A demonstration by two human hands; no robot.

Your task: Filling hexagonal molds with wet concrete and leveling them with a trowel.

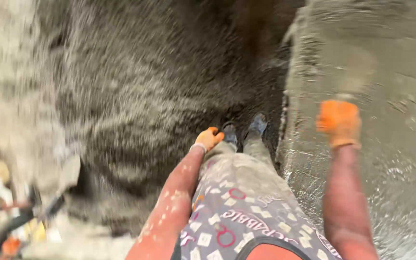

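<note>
I look straight down my own body. My left hand (208,138), in an orange glove, hangs by my thigh just above my dark boots (244,129); its fingers are loose and nothing shows in it. My right hand (339,123), also in an orange glove, is held out over the wet, shiny grey concrete (391,159) on the right. Motion blur hides its fingers, and a pale smear sits just above it. Both bare forearms are spattered with light specks. I stand on rough, dry grey ground (136,96).
A ragged edge (282,135) runs top to bottom between the rough ground and the wet concrete, just right of my boots. At lower left lies a blade-shaped tool (68,173) among blurred clutter, with a dark shape and an orange patch (10,245) beside it.
</note>
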